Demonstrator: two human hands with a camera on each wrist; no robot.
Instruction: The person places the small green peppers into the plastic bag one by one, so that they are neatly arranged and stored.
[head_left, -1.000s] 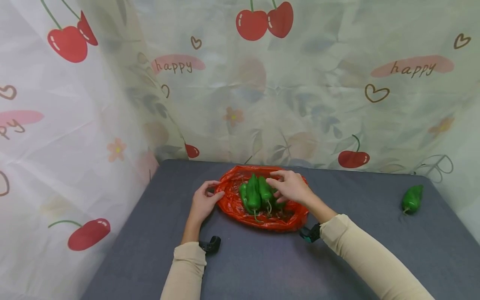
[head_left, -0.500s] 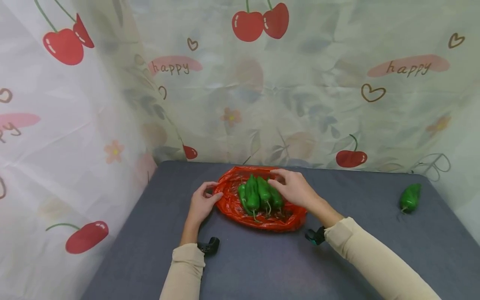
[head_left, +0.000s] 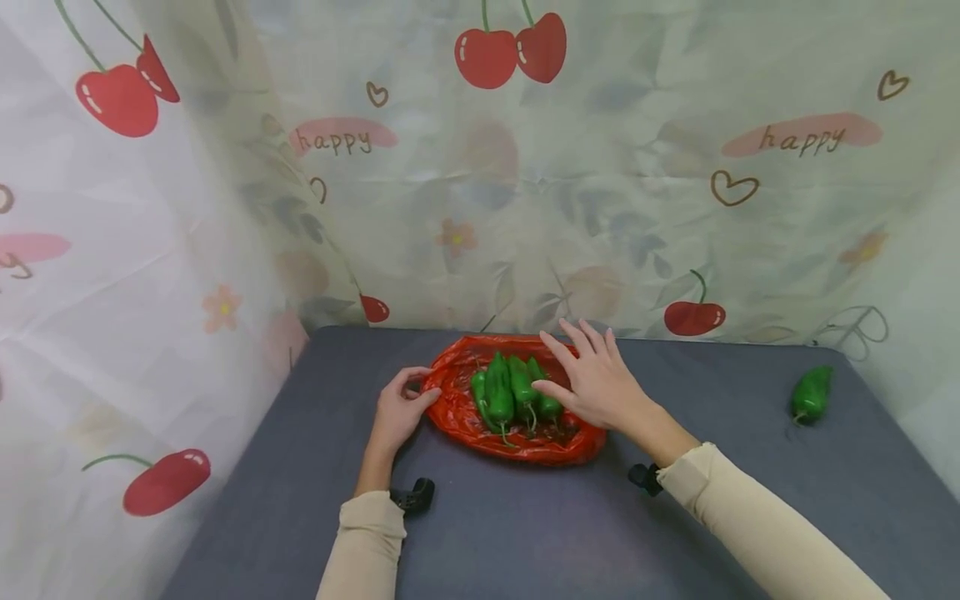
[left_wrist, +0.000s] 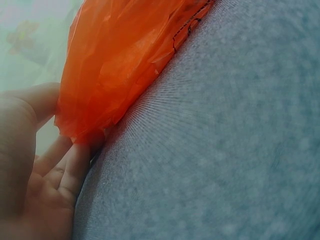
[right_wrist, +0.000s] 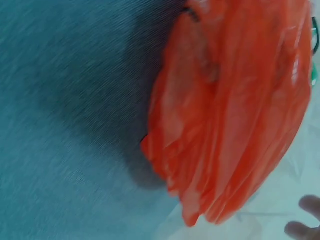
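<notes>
A red plastic bag [head_left: 450, 417] lies spread on the table with its mouth up and its rim folded down. Several green peppers [head_left: 499, 393], stems toward me, lie side by side in it. My left hand [head_left: 396, 412] pinches the bag's left edge between thumb and fingers; the left wrist view shows the plastic [left_wrist: 110, 65] held there. Over the bag's right side my right hand [head_left: 600, 387] has its fingers spread, holding nothing. It partly covers the right rim. In the right wrist view, only fingertips [right_wrist: 302, 231] show at the lower right, apart from the bag.
One more green pepper [head_left: 812, 395] lies alone near the table's right side. The dark grey tabletop [head_left: 517, 533] reaches back to a hanging cloth [head_left: 420, 200] printed with cherries, which also runs along the left.
My right hand has drawn off the rightmost pepper in the bag, shifted slightly right and spread its fingers. The left hand keeps its pinch on the bag. The head view has shifted slightly.
</notes>
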